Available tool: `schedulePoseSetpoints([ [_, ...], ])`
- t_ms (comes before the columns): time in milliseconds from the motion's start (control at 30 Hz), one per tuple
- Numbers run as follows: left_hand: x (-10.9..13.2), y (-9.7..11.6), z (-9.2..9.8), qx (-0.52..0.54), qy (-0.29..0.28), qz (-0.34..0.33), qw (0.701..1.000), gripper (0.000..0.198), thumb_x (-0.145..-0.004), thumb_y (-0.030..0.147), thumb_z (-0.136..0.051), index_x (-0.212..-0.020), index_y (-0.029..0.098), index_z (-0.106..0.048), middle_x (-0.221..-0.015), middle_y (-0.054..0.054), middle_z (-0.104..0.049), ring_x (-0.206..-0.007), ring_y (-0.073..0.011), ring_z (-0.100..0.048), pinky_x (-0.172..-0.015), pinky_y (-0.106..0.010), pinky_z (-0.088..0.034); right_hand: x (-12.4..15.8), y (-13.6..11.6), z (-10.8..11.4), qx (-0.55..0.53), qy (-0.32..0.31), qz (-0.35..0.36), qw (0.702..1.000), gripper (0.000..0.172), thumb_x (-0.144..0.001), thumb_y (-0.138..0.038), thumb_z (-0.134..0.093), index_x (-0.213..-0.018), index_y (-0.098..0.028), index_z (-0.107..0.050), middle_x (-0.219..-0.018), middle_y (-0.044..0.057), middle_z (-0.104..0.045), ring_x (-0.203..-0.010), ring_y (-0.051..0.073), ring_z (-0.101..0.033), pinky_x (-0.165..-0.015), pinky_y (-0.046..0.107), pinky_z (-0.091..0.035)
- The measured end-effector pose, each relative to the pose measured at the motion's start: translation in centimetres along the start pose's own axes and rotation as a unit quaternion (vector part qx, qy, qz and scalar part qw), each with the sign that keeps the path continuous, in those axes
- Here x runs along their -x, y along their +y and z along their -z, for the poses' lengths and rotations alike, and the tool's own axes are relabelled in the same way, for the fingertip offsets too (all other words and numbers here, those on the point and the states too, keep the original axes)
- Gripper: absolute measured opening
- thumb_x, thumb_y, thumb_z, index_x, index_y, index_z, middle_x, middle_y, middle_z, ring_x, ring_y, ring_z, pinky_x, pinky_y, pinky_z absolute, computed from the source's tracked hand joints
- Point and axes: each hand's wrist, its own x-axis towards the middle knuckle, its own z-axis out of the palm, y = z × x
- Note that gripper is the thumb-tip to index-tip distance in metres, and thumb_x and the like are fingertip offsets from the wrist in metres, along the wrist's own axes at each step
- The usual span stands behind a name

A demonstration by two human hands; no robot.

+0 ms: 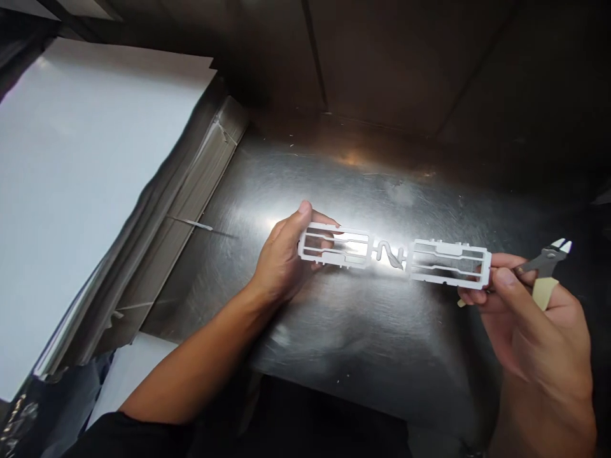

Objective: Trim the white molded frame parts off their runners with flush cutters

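Brushed stainless steel tabletop [334,331] under everything here, pretty scratched up and throwing a bright glare right in the middle, with a dark panelled wall [405,57] rising behind it. Off to the left there's a big stack of white sheets [86,191] sitting on crinkly silvery plastic wrap [191,197], and a thin metal sliver [191,224] sits right at the edge of that wrap. Another white sheet [133,369] pokes out lower down, near the black sleeve [128,439] on the left arm.

Main attraction: a white plastic runner [394,254] held across the middle of the view over the steel, with 2 long rectangular frames and a squiggly S-shaped piece between them. Can't tell if it's touching the table. Left hand [281,254] is wrapped around the left frame, thumb on top and fingers behind. Right hand [534,318] pinches the right end between thumb and fingers, and also has side cutters [547,261] tucked in it, tan grip [544,292] showing, nose pointing up and to the right.
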Motion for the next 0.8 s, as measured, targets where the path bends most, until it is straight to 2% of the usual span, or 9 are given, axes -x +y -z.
schedulePoseSetpoints([
  [167,-0.04,0.00,-0.07,-0.023,0.004,0.009,1.000,0.059,-0.095,0.077,-0.081,-0.082,0.020,-0.074,-0.057,0.003,-0.053,-0.043,-0.0101,-0.045,-0.044,-0.024,-0.038,0.05,-0.31,-0.08,-0.020,-0.071,-0.017,0.997,0.021,-0.110,-0.041,-0.096,-0.108,-0.021,-0.089,-0.088,0.008,-0.068,-0.075,0.022,-0.066,-0.067,0.031,-0.063],
  [467,-0.24,0.03,-0.09,-0.030,-0.015,-0.001,0.999,0.064,-0.098,0.082,-0.074,-0.081,0.020,-0.069,-0.057,0.002,-0.052,-0.043,-0.0107,-0.047,-0.043,-0.025,-0.037,0.53,-0.21,0.02,-0.040,-0.096,-0.002,0.995,0.015,-0.114,-0.039,-0.093,-0.113,-0.025,-0.088,-0.091,0.006,-0.069,-0.075,0.021,-0.067,-0.070,0.031,-0.067],
  [800,-0.01,-0.01,-0.24,-0.013,-0.021,0.008,1.000,0.060,-0.093,0.077,-0.082,-0.083,0.020,-0.070,-0.060,0.002,-0.056,-0.043,-0.0100,-0.048,-0.041,-0.023,-0.036,0.66,-0.33,0.03,-0.091,-0.121,-0.024,0.988,0.012,-0.119,-0.035,-0.085,-0.114,-0.024,-0.085,-0.097,0.005,-0.064,-0.077,0.019,-0.063,-0.072,0.033,-0.065],
])
